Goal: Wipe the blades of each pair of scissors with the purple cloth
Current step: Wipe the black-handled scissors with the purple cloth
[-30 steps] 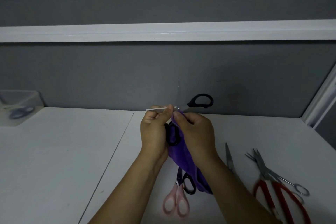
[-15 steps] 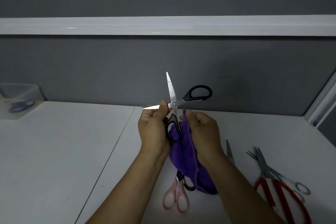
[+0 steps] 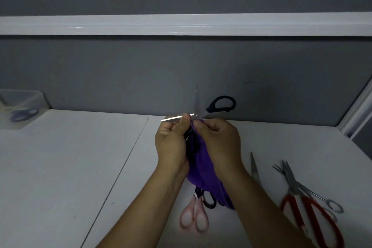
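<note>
Mid-wipe on one pair. Black scissors (image 3: pixel 221 105) are held up off the table (image 3: pixel 80 167) at view centre and splayed wide: one blade toward 12 o'clock, the other toward 9, the free handle loop out at 2. Left hand (image 3: pixel 173 143) is curled round the lower handle loop, thumb up by the 9 o'clock blade. Right hand (image 3: pixel 219 141) pinches the cloth (image 3: pixel 203 167) against the metal just at the pivot, and the rest of the cloth hangs down toward 6 between the wrists. The upright blade shows dim and soft, so whether the cloth wraps it or only touches its root, I cannot tell. Judged step: start of a stroke on the 12 o'clock blade. Next move calls for drawing the pinched cloth from pivot to tip along the flat, fingers kept off the edge, the left hand holding the spread steady; then the same on the 9 o'clock blade. Waiting on the table: pink scissors (image 3: pixel 194 215) at 6, lying over another black-handled pair (image 3: pixel 209 201); a bare blade (image 3: pixel 254 169) at 4 beside the right forearm, its handles hidden; red scissors (image 3: pixel 314 219) and a thin steel pair (image 3: pixel 314 193) crossed at 4 to 5. Containers: one clear bin (image 3: pixel 20 103) at 9, against the wall, holding blue scissors (image 3: pixel 24 114); anything else in it is too hazy to read.
</note>
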